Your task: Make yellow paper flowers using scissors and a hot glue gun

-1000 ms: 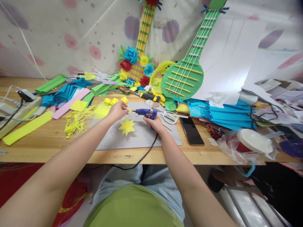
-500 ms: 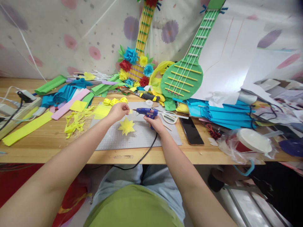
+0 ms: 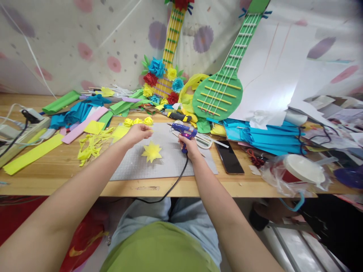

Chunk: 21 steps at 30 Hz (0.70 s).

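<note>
My right hand (image 3: pixel 190 146) grips the handle of a blue hot glue gun (image 3: pixel 183 130), whose nozzle points left and away over the grey cutting mat (image 3: pixel 167 162). Its black cord runs off the table's front edge. My left hand (image 3: pixel 138 133) hovers over the mat's far left with fingers curled in a pinch; what they hold is too small to make out. A yellow star-shaped paper flower (image 3: pixel 152 152) lies on the mat between my hands. Three small yellow paper rosettes (image 3: pixel 138 121) sit just beyond my left hand.
White-handled scissors (image 3: pixel 204 140) and a black phone (image 3: pixel 229 156) lie right of the mat. Yellow paper scraps (image 3: pixel 90 145) lie left. Two paper guitars, yellow (image 3: pixel 170 41) and green (image 3: pixel 221 90), lean on the back wall. A power strip (image 3: pixel 19 130) sits far left, a bagged cup (image 3: pixel 300 172) right.
My right hand has drawn the glue gun to the right and tilted it, away from my left hand. My left hand has shifted slightly left and its fingers have loosened.
</note>
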Motion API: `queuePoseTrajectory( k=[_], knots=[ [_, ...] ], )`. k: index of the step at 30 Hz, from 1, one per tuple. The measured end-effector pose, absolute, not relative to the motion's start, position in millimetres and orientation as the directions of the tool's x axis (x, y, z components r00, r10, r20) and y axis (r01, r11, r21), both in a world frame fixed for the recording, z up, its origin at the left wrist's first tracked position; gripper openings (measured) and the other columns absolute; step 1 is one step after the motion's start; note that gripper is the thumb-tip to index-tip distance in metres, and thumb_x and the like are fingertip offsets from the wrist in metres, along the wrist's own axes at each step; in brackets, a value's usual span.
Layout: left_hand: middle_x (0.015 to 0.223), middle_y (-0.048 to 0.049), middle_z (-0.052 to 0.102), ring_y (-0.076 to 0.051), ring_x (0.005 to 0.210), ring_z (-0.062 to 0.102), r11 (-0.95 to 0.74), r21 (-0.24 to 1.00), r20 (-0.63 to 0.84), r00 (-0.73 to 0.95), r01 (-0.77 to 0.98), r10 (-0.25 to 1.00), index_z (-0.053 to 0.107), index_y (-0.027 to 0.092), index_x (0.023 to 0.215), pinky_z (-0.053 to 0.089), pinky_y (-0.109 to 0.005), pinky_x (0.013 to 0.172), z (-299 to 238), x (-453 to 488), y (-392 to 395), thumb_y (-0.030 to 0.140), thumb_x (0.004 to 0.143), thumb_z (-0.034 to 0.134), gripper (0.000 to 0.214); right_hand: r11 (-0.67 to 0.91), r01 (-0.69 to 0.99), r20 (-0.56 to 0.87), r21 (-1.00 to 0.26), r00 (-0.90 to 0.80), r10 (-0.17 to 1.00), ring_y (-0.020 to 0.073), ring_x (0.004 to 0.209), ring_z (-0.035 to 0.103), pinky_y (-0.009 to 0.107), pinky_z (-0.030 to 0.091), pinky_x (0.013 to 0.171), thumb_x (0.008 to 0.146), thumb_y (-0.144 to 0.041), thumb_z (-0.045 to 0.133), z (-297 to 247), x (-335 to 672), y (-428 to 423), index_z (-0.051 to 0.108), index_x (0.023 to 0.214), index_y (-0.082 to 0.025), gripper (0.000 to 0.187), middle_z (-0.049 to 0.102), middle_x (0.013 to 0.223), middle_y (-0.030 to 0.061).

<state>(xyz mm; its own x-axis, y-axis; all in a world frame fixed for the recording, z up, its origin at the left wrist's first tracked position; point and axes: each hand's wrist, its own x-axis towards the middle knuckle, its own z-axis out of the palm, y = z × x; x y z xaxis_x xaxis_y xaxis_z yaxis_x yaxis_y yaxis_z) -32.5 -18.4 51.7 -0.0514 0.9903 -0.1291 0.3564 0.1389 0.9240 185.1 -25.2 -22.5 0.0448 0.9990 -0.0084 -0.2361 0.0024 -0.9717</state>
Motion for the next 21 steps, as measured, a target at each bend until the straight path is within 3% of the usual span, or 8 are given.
queuePoseTrajectory(
  k=[7,10,15,21],
  knots=[
    [0.063,0.0008,0.058,-0.010,0.062,0.056,0.196,0.953,-0.143,-0.224,0.232,0.964,0.051,0.016,0.059,0.043,-0.022,0.056,42,-40,-29,0.023,0.058,0.068,0.018,-0.032,-0.338,-0.034,-0.941,-0.001,0.999,0.0069,0.050,0.051,0.020,0.040,0.046,0.051,-0.036,0.074,-24,177,-27,0.054,0.076,-0.017,0.036,0.057,0.063,-0.0028],
    [0.061,0.0027,0.053,-0.009,0.062,0.053,0.182,0.957,-0.115,-0.277,0.228,0.954,0.052,0.017,0.061,0.044,-0.021,0.057,32,-39,-36,0.022,0.061,0.065,0.014,-0.062,-0.249,-0.039,-0.966,-0.097,0.995,0.0073,0.049,0.052,0.022,0.043,0.049,0.049,-0.034,0.076,-22,159,-35,0.053,0.080,-0.017,0.042,0.055,0.061,-0.0048],
    [0.062,0.0028,0.053,-0.009,0.062,0.050,0.165,0.964,-0.093,-0.316,0.210,0.944,0.052,0.017,0.061,0.044,-0.021,0.058,29,-43,-37,0.025,0.058,0.066,0.016,-0.060,-0.099,-0.050,-0.993,-0.095,0.994,0.0112,0.060,0.059,0.024,0.046,0.055,0.041,-0.028,0.079,-23,129,-41,0.049,0.082,-0.020,0.051,0.057,0.069,-0.0047],
    [0.061,0.0029,0.054,-0.008,0.058,0.049,0.140,0.971,-0.081,-0.283,0.196,0.956,0.053,0.017,0.063,0.041,-0.021,0.056,41,-50,-35,0.027,0.054,0.068,0.020,-0.066,-0.030,-0.064,-0.997,-0.069,0.996,0.0104,0.057,0.057,0.024,0.045,0.056,0.046,-0.023,0.072,-27,119,-34,0.050,0.073,-0.019,0.035,0.057,0.063,-0.0055]
  ],
)
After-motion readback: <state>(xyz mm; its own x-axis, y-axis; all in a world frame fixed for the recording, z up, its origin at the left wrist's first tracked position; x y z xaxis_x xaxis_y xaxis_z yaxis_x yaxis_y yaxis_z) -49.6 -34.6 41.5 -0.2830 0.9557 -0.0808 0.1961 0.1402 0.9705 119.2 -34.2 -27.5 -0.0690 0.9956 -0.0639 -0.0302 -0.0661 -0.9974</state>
